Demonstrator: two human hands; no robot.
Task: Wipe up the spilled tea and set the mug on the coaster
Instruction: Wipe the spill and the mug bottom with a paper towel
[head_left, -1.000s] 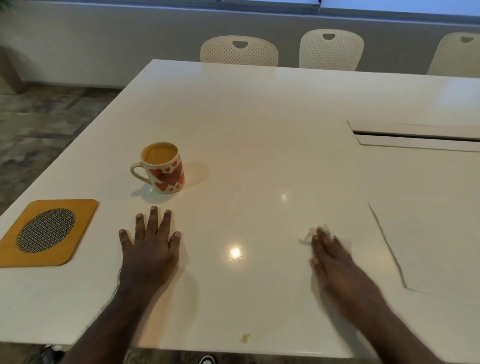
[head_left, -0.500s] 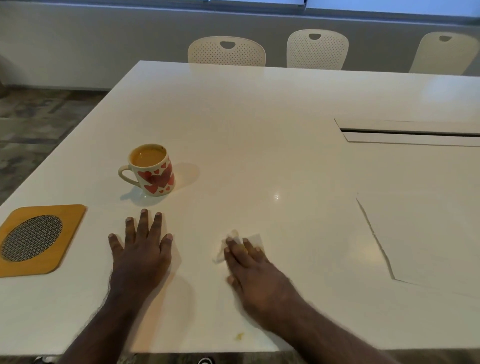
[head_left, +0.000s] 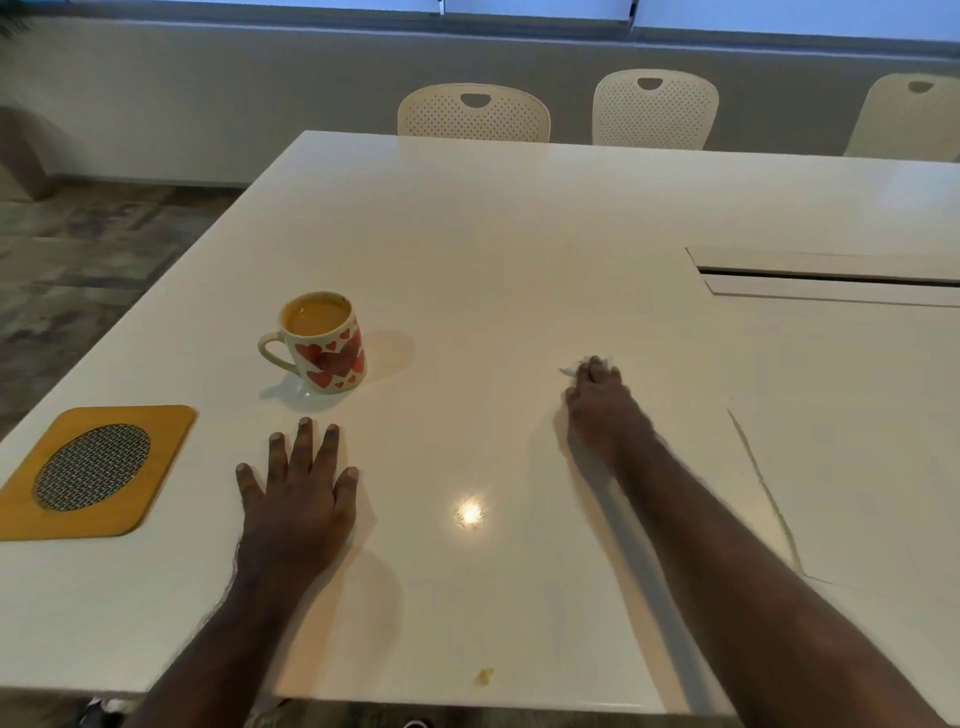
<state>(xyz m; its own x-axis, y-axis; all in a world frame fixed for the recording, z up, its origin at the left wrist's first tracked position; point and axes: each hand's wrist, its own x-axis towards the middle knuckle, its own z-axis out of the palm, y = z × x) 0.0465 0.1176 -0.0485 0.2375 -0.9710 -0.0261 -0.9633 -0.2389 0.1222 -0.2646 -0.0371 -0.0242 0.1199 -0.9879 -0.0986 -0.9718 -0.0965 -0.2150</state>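
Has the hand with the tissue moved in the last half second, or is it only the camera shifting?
Yes. The right hand with the tissue has swept right and away, from close beside the flat left hand to far from the mug.

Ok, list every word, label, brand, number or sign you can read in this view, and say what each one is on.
None: no readable text shows anywhere.
Mug: red hearts only, no lettering.
Coaster: woven mesh oval in a yellow frame, no label.
Tissue under the right hand: plain white, mostly hidden.
Chairs: perforated backs, no visible brand.
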